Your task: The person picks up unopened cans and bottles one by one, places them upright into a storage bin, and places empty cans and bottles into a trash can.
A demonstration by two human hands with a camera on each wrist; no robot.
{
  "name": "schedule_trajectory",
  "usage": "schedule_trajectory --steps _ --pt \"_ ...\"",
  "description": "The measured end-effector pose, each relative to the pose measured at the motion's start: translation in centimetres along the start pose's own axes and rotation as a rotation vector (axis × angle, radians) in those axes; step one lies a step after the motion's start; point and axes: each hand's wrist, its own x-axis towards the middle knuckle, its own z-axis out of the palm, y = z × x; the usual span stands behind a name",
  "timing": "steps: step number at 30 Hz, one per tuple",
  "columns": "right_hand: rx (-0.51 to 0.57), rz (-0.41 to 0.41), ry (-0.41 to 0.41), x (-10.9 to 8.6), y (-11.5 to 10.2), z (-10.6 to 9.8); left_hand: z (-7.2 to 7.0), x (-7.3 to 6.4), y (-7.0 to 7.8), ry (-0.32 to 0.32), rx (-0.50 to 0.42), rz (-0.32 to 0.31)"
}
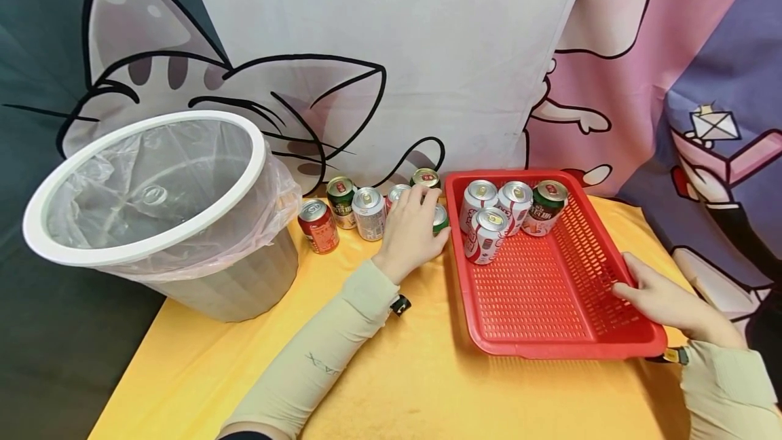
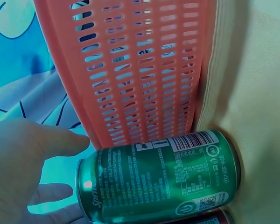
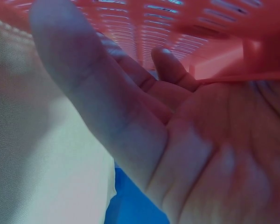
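Observation:
My left hand reaches over the row of cans beside the basket. In the left wrist view, its thumb and fingers spread around the top end of a green Sprite can, with a small gap between fingertips and can. That can stands upright against the left wall of the red plastic basket. My right hand grips the basket's right rim, thumb inside and fingers beneath. Several cans stand in the basket's far left part, among them a white-and-red can and a green can.
Left of the basket stand a red can, a dark green can, a silver can and others partly behind my hand. A lined trash bin stands at the left. A printed cloth hangs behind the yellow table.

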Motion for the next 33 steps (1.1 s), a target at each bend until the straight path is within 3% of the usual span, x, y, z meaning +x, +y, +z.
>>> schedule_trajectory --steps 14,21,27,33 --pt "-0.042 -0.036 0.031 0.0 0.4 0.1 0.8 -0.2 -0.4 -0.037 0.081 0.013" --pt "-0.041 -0.030 0.025 0.1 0.3 0.1 1.1 -0.3 -0.7 -0.025 0.096 0.029" --pt "-0.023 -0.028 0.023 0.1 0.4 0.0 1.2 -0.6 -0.8 -0.011 0.038 0.055" --pt "-0.041 -0.024 0.030 0.0 0.4 0.0 1.2 -1.3 -1.1 -0.051 -0.099 0.018"
